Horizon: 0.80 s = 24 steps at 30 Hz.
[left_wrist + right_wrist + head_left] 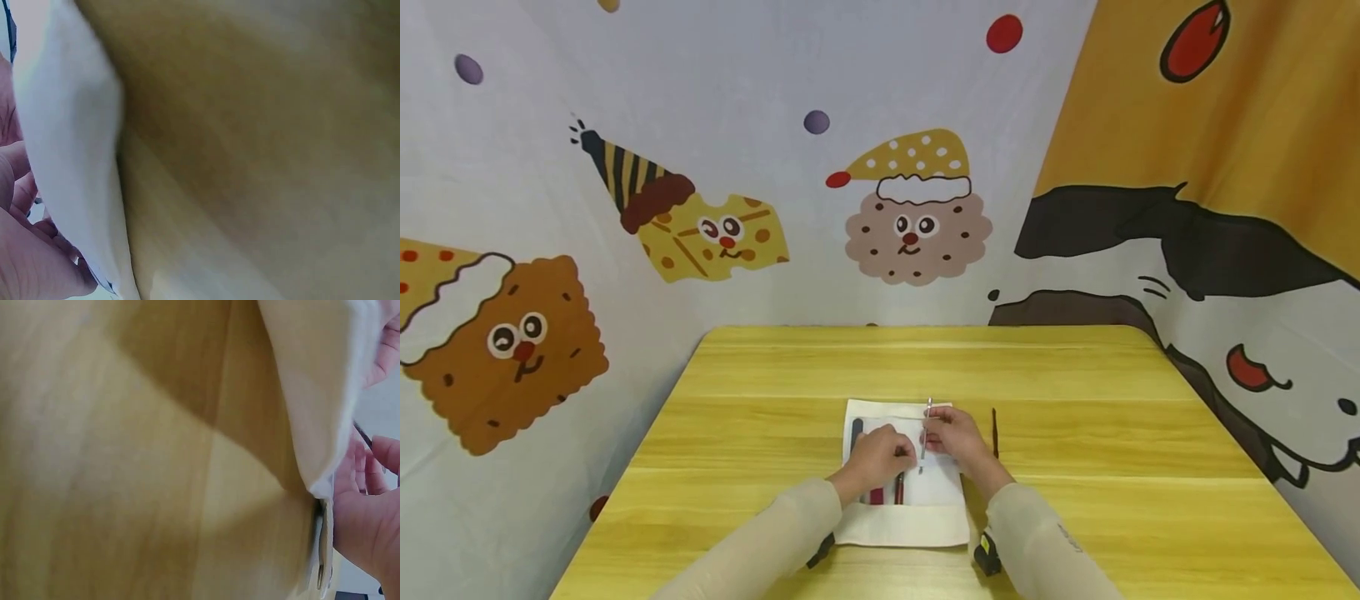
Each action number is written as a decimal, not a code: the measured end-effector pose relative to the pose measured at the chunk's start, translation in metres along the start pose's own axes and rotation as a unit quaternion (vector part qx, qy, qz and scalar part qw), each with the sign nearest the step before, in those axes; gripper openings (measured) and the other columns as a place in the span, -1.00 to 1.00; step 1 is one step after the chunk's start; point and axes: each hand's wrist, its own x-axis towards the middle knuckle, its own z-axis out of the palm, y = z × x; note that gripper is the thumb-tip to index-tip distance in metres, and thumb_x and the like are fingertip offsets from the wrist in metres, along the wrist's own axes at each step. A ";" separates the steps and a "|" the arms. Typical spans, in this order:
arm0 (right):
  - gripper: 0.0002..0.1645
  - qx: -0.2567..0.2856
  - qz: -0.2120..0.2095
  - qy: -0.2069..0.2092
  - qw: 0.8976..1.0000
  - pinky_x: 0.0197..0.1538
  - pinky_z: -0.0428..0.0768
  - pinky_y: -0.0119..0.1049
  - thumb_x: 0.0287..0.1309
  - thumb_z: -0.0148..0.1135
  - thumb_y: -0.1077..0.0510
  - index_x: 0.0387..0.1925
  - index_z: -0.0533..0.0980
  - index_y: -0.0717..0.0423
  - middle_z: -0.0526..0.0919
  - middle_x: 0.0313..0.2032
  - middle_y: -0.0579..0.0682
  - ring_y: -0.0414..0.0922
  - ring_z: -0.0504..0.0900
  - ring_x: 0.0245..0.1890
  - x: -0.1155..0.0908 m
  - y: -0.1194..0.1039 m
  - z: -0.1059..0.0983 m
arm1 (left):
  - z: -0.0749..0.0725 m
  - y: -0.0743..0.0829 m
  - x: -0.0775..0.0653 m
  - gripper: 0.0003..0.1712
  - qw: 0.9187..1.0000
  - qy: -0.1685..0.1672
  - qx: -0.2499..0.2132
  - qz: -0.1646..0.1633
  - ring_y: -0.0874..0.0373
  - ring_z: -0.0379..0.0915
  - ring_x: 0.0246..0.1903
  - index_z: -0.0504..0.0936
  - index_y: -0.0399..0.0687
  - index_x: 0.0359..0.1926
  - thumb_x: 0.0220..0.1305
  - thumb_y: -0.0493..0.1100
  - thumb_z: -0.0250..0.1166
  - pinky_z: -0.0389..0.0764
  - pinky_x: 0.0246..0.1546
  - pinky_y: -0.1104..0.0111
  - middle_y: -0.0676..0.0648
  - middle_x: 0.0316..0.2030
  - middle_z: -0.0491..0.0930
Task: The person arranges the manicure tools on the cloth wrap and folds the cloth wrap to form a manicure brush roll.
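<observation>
Right hand [955, 435] pinches a silver rod [923, 452]; left hand [877, 458] partly hides a dark-red handle [899, 490], that hand's grip unclear.

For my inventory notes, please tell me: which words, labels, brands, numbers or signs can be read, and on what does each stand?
No text is readable.
Right sleeve: small grey marking, too small to read.
Black device beside that sleeve: yellow patch, too small to tell whether it has text.
</observation>
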 end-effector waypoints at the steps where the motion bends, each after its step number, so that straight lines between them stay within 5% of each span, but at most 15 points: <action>1: -0.71 -0.003 -0.002 0.004 1.000 -0.32 0.65 -0.31 0.35 0.19 0.25 0.03 0.52 0.33 0.64 -0.27 0.12 -0.11 0.64 -0.41 0.000 0.000 0.000 | 0.001 0.000 0.000 -0.88 1.000 0.000 0.001 0.001 0.33 0.30 -0.42 0.71 0.14 -0.45 0.23 -0.14 0.40 0.30 -0.23 0.19 0.22 -0.49 0.41; 6: -0.75 -0.024 -0.014 0.004 1.000 -0.32 0.65 -0.29 0.31 0.21 0.28 -0.03 0.54 0.36 0.65 -0.31 0.12 -0.13 0.65 -0.42 -0.004 0.000 0.002 | 0.001 0.000 0.001 -0.88 1.000 0.003 0.001 -0.002 0.33 0.30 -0.42 0.71 0.15 -0.46 0.23 -0.14 0.40 0.30 -0.23 0.20 0.22 -0.50 0.41; 15: -0.43 -0.022 -0.013 -0.008 1.000 -0.33 0.66 -0.29 0.27 0.22 0.35 0.30 0.38 0.24 0.60 -0.28 0.16 -0.11 0.65 -0.45 -0.006 0.000 0.002 | 0.001 -0.001 0.000 -0.90 1.000 0.011 -0.003 0.006 0.32 0.31 -0.42 0.71 0.12 -0.45 0.22 -0.15 0.40 0.30 -0.24 0.19 0.22 -0.50 0.42; 24: -0.41 -0.027 -0.023 -0.010 0.999 -0.35 0.65 -0.30 0.25 0.22 0.38 0.31 0.38 0.23 0.59 -0.29 0.17 -0.11 0.64 -0.48 -0.004 0.003 0.001 | 0.002 0.000 0.001 -0.89 1.000 0.006 -0.001 0.001 0.33 0.30 -0.42 0.70 0.12 -0.45 0.22 -0.15 0.39 0.30 -0.22 0.18 0.22 -0.50 0.42</action>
